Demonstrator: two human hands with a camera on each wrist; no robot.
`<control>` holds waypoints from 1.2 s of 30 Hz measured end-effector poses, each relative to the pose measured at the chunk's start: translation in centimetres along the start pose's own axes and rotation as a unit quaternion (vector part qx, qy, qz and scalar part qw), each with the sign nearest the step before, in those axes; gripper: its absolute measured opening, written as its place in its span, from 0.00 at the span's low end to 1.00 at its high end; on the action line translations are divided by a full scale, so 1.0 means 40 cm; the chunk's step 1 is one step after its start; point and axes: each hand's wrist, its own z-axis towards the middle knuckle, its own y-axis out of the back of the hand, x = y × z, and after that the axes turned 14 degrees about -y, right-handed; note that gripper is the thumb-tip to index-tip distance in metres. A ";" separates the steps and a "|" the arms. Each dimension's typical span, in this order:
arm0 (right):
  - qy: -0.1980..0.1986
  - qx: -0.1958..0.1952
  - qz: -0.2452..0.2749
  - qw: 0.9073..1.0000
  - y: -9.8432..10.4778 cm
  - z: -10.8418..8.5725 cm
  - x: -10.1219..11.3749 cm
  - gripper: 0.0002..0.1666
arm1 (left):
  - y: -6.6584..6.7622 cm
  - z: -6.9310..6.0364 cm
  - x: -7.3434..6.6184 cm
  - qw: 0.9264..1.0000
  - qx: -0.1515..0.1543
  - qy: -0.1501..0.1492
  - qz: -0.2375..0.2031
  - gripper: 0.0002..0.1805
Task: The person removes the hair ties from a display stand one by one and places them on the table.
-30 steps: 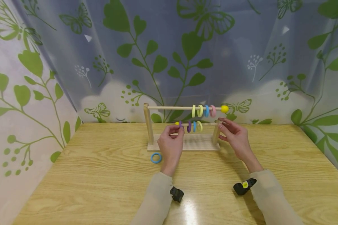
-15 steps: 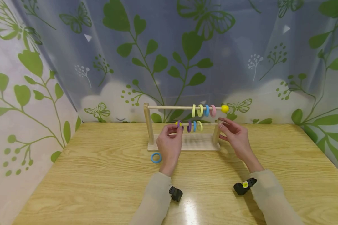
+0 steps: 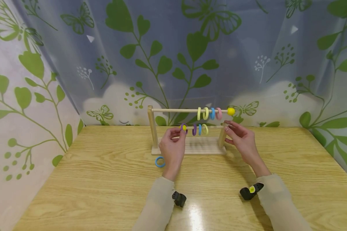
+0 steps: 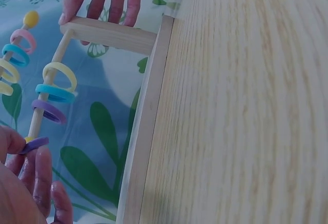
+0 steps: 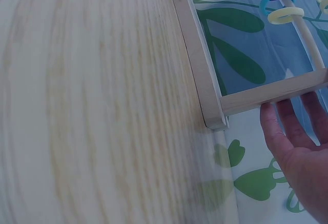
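"Where is the purple ring (image 4: 37, 144)?"

"At the free end of the lower rod (image 4: 62, 49), right by its yellow ball (image 3: 184, 127); whether it encircles the ball, I can't tell. The wooden stand (image 3: 152, 128) sits near the far edge of the surface (image 3: 104, 192), well in from both far corners."

"And the fingers?"

"The left hand's (image 3: 172, 147) thumb and fingers pinch that ring; the right hand's (image 3: 243, 141) are clamped on the short post (image 3: 222, 139) near its top."

"How would the ring handle?"

"Light and fairly stiff, I'd judge, matte enough not to slip, hardly fragile. Best taken by the outer rim, leaving the hole clear."

"The stand?"

"Pale, grained wood: flat base (image 3: 202, 149), squared posts, slim round rods. The lower rod is fixed at one end only, so it might flex; bracing the post suits it."

"Other rings?"

"Similar smooth bands. A second purple ring (image 4: 50, 112), a sky-blue ring (image 4: 59, 94) and a cream ring (image 4: 72, 75) hang on the lower rod. A loose blue ring (image 3: 156, 163) lies flat before the base's left end, toward the near edge."
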 end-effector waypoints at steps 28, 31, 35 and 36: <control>0.000 0.001 0.002 1.000 -0.001 -0.001 0.001 0.30 | 0.030 0.016 0.014 1.000 0.003 -0.001 -0.009 0.06; 0.001 0.002 0.007 1.000 -0.001 0.000 0.000 0.30 | 0.035 0.017 0.014 1.000 0.002 -0.001 -0.013 0.05; 0.001 0.001 0.008 1.000 -0.001 0.000 -0.001 0.30 | 0.043 0.016 0.017 1.000 0.001 -0.004 -0.017 0.05; 0.000 0.000 0.006 1.000 -0.001 -0.001 0.000 0.30 | 0.045 0.015 0.019 1.000 0.003 -0.003 -0.017 0.05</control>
